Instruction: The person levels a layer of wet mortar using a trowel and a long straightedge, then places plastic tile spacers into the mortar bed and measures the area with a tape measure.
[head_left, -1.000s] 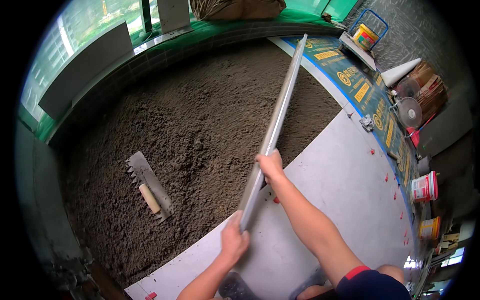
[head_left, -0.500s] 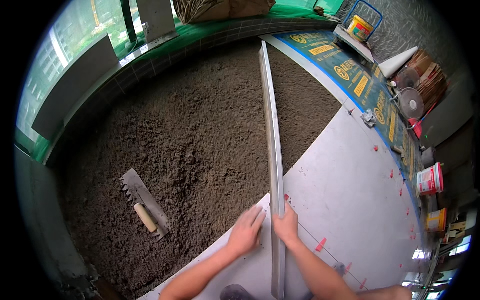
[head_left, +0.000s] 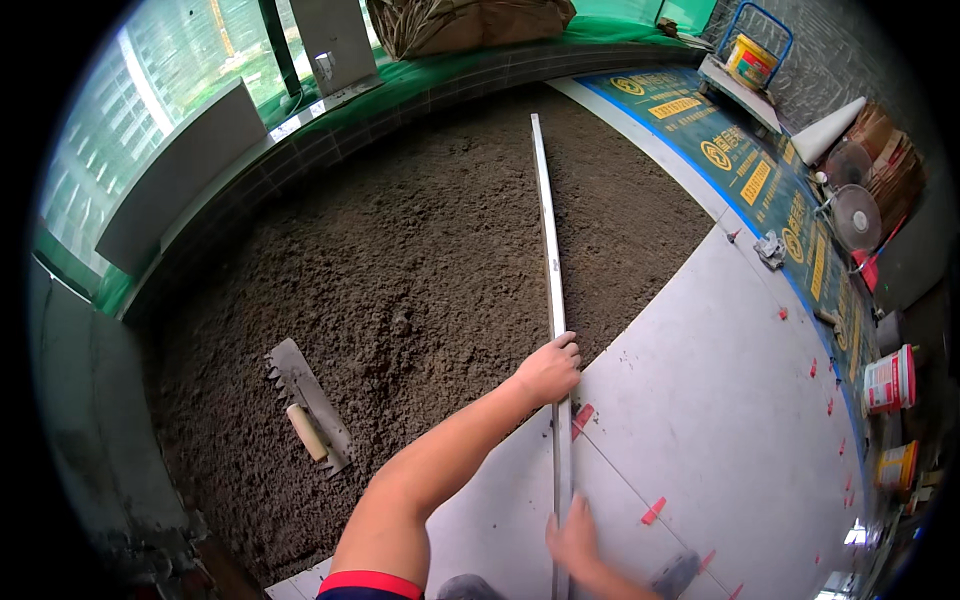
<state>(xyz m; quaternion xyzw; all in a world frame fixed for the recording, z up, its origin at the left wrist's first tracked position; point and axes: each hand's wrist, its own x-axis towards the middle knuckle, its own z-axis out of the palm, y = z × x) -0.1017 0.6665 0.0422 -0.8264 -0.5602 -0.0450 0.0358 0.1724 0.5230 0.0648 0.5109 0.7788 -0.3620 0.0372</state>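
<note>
A long metal straightedge [head_left: 550,250] runs front to back over the dark, crumbly mortar bed [head_left: 420,240] and the pale tiles [head_left: 720,400]. My left hand [head_left: 550,370] is closed over the bar where it crosses the tile edge. Lower down, my right hand [head_left: 575,530] is smeared by motion beside the bar, its grip unclear. A notched trowel [head_left: 321,397] with a wooden handle lies on the mortar to the left. Red clips [head_left: 654,509] sit in the tile joints.
A printed blue sheet [head_left: 745,175] borders the right side, with buckets [head_left: 888,380], a trolley [head_left: 730,90], a fan [head_left: 856,215] and cardboard [head_left: 890,160] beyond it. A low dark wall, grey panels [head_left: 170,180] and a paper sack [head_left: 440,30] line the window side.
The straightedge has swung from a slant to nearly straight ahead. My left hand has moved up along it from the lower part, while my right hand has moved down toward its near end.
</note>
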